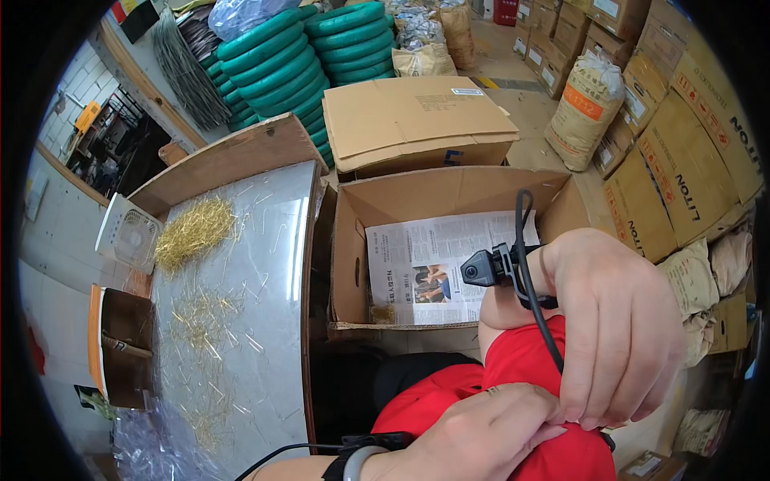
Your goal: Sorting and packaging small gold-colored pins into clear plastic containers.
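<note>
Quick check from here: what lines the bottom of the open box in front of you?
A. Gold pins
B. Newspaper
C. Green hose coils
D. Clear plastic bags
B: a sheet of newspaper lies flat inside the open box; the gold pins are on the table to its left.

The right hand (618, 329) is raised close before the head camera, back toward the viewer, wrist bent, fingers curled downward with their tips meeting the left hand; the right forearm (501, 309) runs away from the lens, bare, below a red sleeve; the left hand (481, 433) comes in from the lower edge, knuckles up, fingers closed and tucked under the right fingertips; what they pinch, if anything, is hidden; each wrist carries a dark strap.
</note>
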The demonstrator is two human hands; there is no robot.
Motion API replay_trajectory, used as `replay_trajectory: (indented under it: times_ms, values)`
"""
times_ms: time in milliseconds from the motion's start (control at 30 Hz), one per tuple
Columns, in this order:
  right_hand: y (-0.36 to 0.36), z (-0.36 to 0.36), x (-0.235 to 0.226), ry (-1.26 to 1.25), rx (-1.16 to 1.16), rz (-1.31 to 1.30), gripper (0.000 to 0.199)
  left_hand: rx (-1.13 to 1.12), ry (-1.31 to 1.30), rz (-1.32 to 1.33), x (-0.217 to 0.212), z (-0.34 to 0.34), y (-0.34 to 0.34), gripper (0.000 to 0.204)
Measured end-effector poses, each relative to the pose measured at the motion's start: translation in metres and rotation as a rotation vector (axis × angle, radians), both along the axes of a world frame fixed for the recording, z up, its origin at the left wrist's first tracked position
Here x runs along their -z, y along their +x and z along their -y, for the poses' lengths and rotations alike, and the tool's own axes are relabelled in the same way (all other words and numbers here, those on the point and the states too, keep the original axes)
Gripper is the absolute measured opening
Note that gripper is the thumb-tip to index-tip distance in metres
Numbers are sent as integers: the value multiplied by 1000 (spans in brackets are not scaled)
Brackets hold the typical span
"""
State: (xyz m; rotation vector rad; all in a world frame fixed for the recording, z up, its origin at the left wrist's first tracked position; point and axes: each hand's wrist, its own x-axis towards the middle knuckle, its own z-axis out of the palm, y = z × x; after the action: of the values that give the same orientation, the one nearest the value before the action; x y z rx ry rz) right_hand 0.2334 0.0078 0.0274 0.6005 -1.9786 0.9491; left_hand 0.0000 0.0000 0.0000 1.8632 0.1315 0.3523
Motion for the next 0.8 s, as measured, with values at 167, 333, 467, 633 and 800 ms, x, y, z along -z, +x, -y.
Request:
replay_trajectory:
  times_ms: [167,333,467,633,800]
  values:
    - [-2,-2,3,54,22,-36,20,-10,168,305,2,-6,1,21]
    - [-3,-1,5,58,27,-43,19,-12,269,382,5,-6,3,24]
    - [-4,1,9,34,51,-58,17,113,7,69,-26,-21,1,26]
    - [-12,1,12,26,84,-109,15,-87,172,214,-4,-7,3,22]
    - [-13,-2,15,-3,147,-145,13,-180,474,168,-3,4,-9,18]
